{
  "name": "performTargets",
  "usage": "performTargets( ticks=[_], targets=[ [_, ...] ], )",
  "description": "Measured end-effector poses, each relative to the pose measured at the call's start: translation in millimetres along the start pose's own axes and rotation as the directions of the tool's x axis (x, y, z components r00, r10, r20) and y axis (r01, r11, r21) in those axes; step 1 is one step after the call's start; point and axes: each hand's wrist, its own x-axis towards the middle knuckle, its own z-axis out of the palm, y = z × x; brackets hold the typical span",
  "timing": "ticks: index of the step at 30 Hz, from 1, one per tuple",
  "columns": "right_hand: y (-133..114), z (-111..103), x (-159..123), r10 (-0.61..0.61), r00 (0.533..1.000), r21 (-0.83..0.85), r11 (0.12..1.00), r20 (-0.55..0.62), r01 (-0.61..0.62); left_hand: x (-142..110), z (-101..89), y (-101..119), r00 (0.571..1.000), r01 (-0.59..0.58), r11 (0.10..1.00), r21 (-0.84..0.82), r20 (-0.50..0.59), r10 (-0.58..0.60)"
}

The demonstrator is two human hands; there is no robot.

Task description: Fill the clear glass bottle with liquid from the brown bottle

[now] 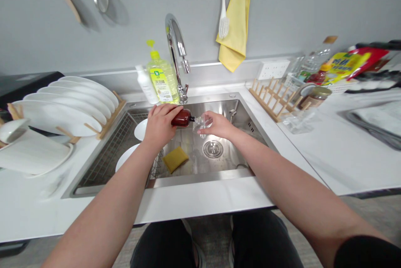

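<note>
My left hand is closed round a small dark red bottle, held on its side over the steel sink with its black nozzle pointing right. My right hand grips a small clear glass right at that nozzle. Both hands hover above the sink drain. A yellow sponge lies on the sink floor below my left hand.
White plates rest on the wire rack in the sink's left half. More plates stand in a wooden rack at left. A dish soap bottle and the tap are behind the sink. An empty wooden rack, jars and packets sit at right.
</note>
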Motion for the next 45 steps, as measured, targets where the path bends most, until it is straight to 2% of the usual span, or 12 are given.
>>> performTargets(
  ticks=[22, 36, 45],
  targets=[
    [-4.9, 0.3, -1.0, 0.016, 1.0, -0.029, 0.999, 0.0, -0.016, 0.3, -2.4, 0.2, 1.0, 0.004, 1.0, 0.0, 0.008, -0.004],
    [0.0, 2.9, -0.7, 0.001, 1.0, 0.074, 0.997, -0.001, -0.001, 0.1, -4.9, 0.4, 1.0, -0.003, 1.0, -0.011, -0.014, 0.003],
    [2.4, 5.4, 0.5, 0.003, 1.0, 0.091, 0.996, 0.008, -0.004, -0.7, -7.1, -0.1, 1.0, -0.022, 0.998, 0.056, -0.015, 0.023]
  ],
)
